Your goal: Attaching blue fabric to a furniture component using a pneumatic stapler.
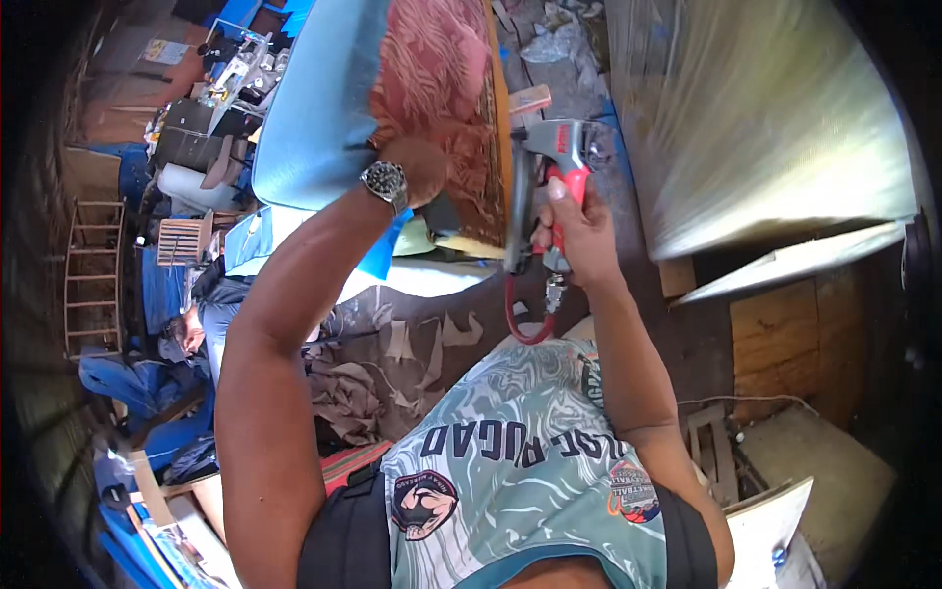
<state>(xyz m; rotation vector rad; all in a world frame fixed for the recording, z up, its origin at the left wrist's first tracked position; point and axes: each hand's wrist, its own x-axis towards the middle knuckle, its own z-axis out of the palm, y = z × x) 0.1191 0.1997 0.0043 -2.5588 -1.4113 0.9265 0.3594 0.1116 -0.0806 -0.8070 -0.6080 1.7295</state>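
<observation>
My left hand (417,172), with a metal watch at the wrist, rests on red-orange patterned fabric (432,69) along a padded piece with a light blue panel (309,108). Its fingers are mostly hidden, so whether they grip is unclear. My right hand (579,221) is closed around the handle of a grey and red pneumatic staple gun (549,142), held upright beside the piece's wooden edge. A red hose (525,324) loops from the gun's lower end. Blue and pale scraps show below my left hand.
A plastic-wrapped panel (746,118) stands at the right. Tools and clutter (211,108), a wooden ladder (93,275) and a bent-over person (186,334) are at the left. Brown scraps (363,393) lie below. Wooden boards (770,353) are at the lower right.
</observation>
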